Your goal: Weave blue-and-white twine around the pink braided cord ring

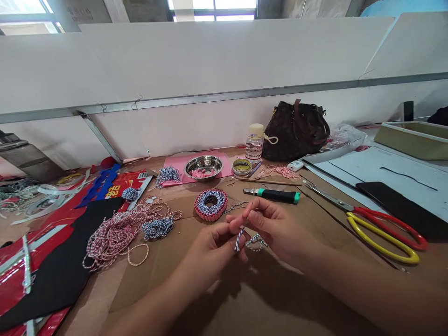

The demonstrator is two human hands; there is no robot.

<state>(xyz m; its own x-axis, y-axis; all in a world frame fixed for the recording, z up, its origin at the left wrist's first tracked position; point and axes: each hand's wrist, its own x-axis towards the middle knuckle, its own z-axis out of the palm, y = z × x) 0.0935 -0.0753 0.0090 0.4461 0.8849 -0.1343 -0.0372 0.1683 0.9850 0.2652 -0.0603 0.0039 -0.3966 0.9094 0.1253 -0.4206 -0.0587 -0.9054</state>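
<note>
Blue-and-white twisted cord is pinched between the fingers of my left hand. Just to its right, my right hand is closed, thumb against forefinger, on a thin needle-like piece whose exact kind I cannot make out. The two hands' fingertips meet or nearly meet over the cord. A loose loop of the cord hangs below my right fingers. Beyond my hands lies a round coiled ring of blue-and-white cord with a pink ribbed edge. A strand runs from its right side toward my fingers.
Behind the ring stands a metal bowl with pink pieces. A utility knife and large scissors lie right. Pink-white cord is heaped left. A jar and dark handbag stand against the wall.
</note>
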